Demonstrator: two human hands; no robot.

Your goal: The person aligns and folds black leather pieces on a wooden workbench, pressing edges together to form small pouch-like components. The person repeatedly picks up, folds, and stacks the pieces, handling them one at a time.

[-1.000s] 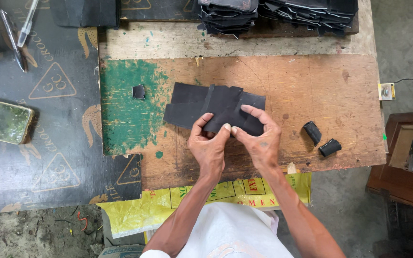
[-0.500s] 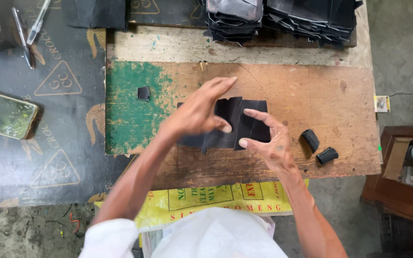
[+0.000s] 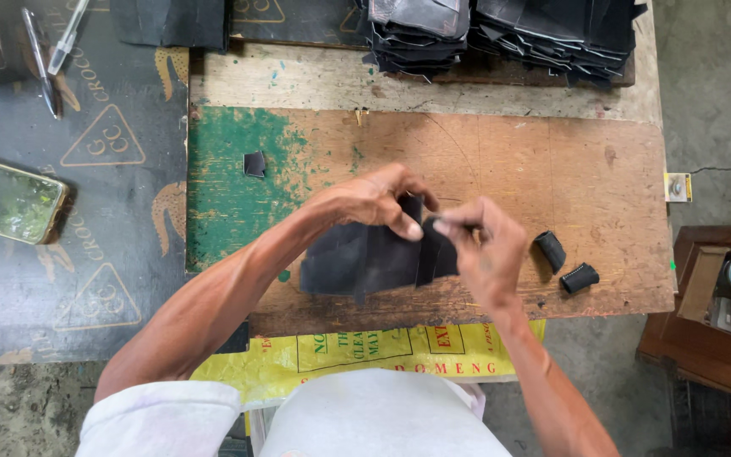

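A flat piece of black sheet material (image 3: 357,262) lies over the near middle of a worn wooden board (image 3: 552,161). My left hand (image 3: 374,199) comes in from the left and pinches the piece's upper right part with its fingertips. My right hand (image 3: 484,254) grips the same piece at its right edge, fingers closed on it. The two hands almost touch above the piece.
Two small black rolled bits (image 3: 552,250) (image 3: 579,278) lie right of my right hand. A small black scrap (image 3: 254,163) sits on the board's green patch. Stacks of black pieces (image 3: 501,30) line the far edge. A phone (image 3: 6,199) and pens (image 3: 52,55) lie at left.
My left arm, which had swung out wide with the hand open, has come back down onto the black piece. Both hands now pinch it again, closer to the board's near edge.
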